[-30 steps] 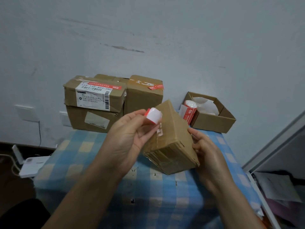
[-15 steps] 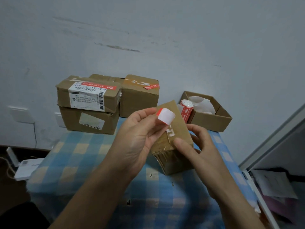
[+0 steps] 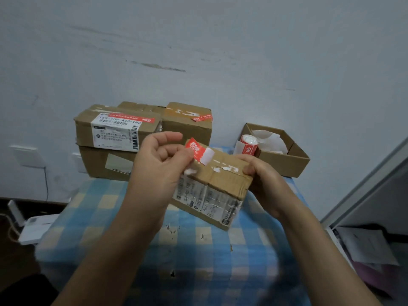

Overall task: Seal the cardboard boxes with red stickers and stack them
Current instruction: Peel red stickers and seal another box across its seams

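Left hand [image 3: 161, 166] pinches sticker [image 3: 197, 150], white end curled free, poised over box [image 3: 223, 186] seam, likely to seal it. Right hand [image 3: 262, 176] grips box end, tilting top up between hands. Stickered stack [image 3: 119, 133] waits beyond left hand.

Your left hand [image 3: 162, 168] and right hand [image 3: 265, 180]: bare. Forearms [image 3: 123, 250] uncovered along all their visible length.
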